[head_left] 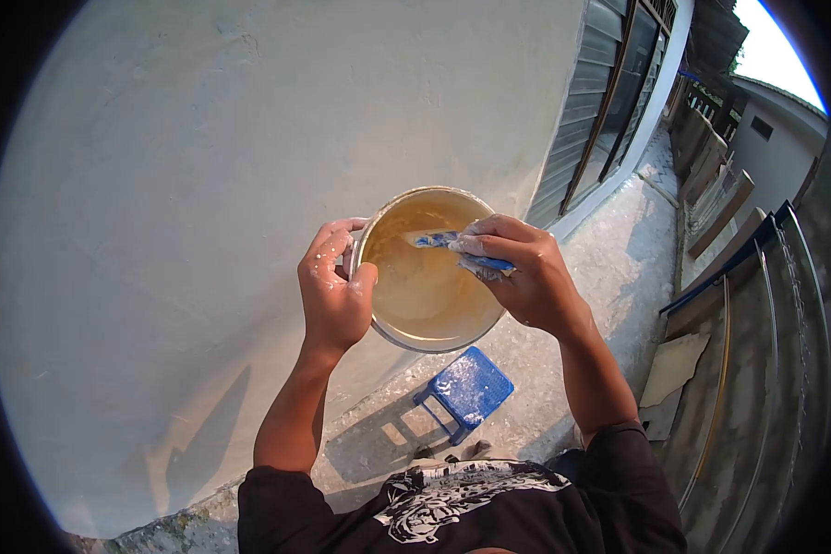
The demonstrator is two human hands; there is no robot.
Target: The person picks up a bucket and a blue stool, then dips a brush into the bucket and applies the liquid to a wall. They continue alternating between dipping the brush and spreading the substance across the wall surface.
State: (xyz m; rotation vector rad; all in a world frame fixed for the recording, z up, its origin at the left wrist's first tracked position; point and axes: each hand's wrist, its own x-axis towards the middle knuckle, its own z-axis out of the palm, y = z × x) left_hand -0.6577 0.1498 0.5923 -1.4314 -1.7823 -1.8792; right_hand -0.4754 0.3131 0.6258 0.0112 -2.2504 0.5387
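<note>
My left hand grips the left side of a round metal pot, with the thumb over the rim and the fingers at the outer wall. The pot is tipped toward me, and its inside is coated with a pale, creamy paste. My right hand is closed around a blue putty scraper smeared with white. The scraper reaches over the right part of the pot's mouth; its working edge is hard to make out. White paste spots the fingers of both hands.
A small blue plastic stool, splashed with white, stands on the concrete floor below the pot. A pale plastered wall rises at left, with louvred windows beyond. Boards and pipes line the right side.
</note>
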